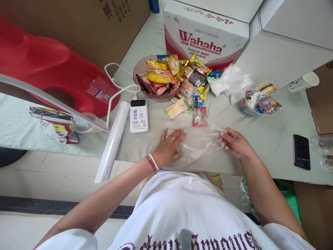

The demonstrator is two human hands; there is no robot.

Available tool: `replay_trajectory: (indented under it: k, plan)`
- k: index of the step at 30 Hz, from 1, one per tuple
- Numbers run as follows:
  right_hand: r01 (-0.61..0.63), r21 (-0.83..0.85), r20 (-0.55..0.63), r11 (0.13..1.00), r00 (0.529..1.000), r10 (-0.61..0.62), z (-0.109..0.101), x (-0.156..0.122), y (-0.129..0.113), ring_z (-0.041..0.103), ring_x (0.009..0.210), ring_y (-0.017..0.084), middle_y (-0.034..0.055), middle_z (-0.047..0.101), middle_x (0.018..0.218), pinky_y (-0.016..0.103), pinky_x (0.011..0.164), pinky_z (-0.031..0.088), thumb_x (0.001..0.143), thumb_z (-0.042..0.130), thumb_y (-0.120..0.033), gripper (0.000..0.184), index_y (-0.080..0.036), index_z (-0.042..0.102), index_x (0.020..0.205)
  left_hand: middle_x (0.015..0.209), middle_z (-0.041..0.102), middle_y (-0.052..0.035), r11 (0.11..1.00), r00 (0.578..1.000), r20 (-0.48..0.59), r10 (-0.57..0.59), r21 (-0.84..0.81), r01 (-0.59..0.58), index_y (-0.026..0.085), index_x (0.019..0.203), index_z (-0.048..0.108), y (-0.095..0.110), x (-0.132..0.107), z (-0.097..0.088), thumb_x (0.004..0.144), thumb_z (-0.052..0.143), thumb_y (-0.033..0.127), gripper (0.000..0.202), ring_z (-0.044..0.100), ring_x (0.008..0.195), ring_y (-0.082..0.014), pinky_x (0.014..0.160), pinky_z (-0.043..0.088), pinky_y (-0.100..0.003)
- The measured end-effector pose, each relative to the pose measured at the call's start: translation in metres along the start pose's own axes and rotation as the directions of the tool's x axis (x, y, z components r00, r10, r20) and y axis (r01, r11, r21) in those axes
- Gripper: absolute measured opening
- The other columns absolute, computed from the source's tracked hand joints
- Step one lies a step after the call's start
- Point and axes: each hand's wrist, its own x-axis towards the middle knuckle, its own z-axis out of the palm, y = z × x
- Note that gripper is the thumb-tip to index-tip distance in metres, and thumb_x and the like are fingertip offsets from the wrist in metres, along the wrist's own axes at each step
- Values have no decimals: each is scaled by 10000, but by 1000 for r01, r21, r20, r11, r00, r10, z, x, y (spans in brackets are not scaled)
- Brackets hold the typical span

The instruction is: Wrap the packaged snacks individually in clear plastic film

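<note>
A clear plastic bag (197, 140) lies flat on the grey table (260, 135) in front of me. My left hand (169, 147) rests flat on the bag's left part, fingers spread. My right hand (234, 142) pinches the bag's right edge between thumb and fingers. Just beyond the bag lie loose wrapped snacks: a small red-and-clear packet (199, 117) and a beige packet (177, 108). Behind them a brown bowl (139, 71) is heaped with several wrapped snacks.
A white power bank (139, 115) with its cable and a roll of clear bags (114, 139) lie to the left. A filled snack bag (260, 99), crumpled plastic (230, 81), a paper cup (303, 82) and a black phone (301, 151) sit right. A Wahaha box (203, 34) stands behind.
</note>
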Motion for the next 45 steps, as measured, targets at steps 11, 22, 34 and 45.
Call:
replay_trajectory:
  k: [11,22,34,45]
  plan:
    - [178,-897,111,405,977,-183,-59,8,-52,594,693,201,48,675,764,316,648,427,859,645,-561,357,-208,696,858,1406,687,-74,965,983,-149,-103,-255,63,220,711,744,-15,-18,-6,1041,412,361,489,464,1488,-282,1237,341,-564]
    - [546,-782,619,-300,735,-277,144,95,-96,544,1267,324,181,550,1456,399,939,479,969,492,-165,496,-155,529,1464,1672,352,-198,996,989,-128,-78,29,82,169,1482,529,14,-25,18,919,640,471,648,382,1535,-340,1296,124,-650]
    - [369,-902,430,-222,807,-404,146,129,-94,420,1313,425,249,599,1334,577,1070,339,908,680,-515,640,-77,582,1364,1683,346,-146,996,994,-78,-82,32,85,212,1575,436,13,-32,15,938,614,549,742,334,1562,-336,1296,-4,-655]
    - [338,-911,408,-237,825,-391,129,92,-105,465,1198,399,220,642,1204,515,992,363,841,699,-353,488,-73,647,1237,1666,359,-195,983,973,-152,-171,45,179,220,1627,338,17,-35,17,907,639,548,847,370,1537,-379,1268,-14,-696]
